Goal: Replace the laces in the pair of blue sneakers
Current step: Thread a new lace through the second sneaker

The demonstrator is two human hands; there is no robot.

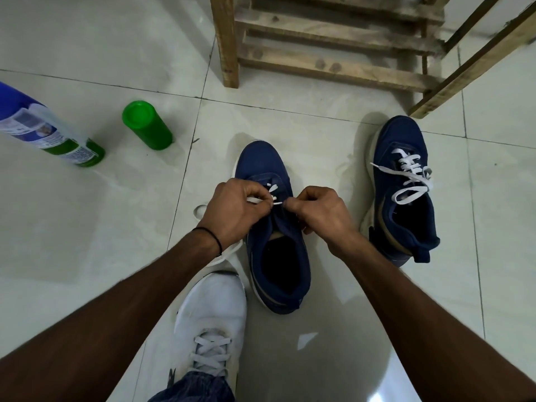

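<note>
**A:** What do we have, biggest first?

**B:** The tiled floor (87, 242) carries everything. We take the near blue sneaker (278, 256) as our mark. It sits toe away from us, so its eyelets face up where we can reach them. Beyond its toe stands a wooden rack (333, 62). To its right, well apart, lies the second blue sneaker (403, 216), with a finished lace (412, 181) already crossing its eyelets. We judge it is set aside as done.

**A:** And on the other side?

**B:** Our own white shoe (211, 311) is planted just beside the sneaker's heel, on its left. Far to the left, out of the way, are a spray bottle (52, 134) and a green cap (146, 124).

**A:** Now the hands.

**B:** Both meet over the sneaker's lower eyelets. Our left hand (232, 207) comes in from the left, its fingers (261, 198) clamped together on the white lace (271, 188), and aims the lace tip (278, 203) rightward. Our right hand (319, 210) comes in from the right, its fingers curled tight at the eyelet edge. We judge they steady the flap for threading, though we cannot tell if they also catch the lace.

**A:** How far along are we?

**B:** Only the lowest rows look laced. Slack trails onto the floor to the sneaker's left.
</note>
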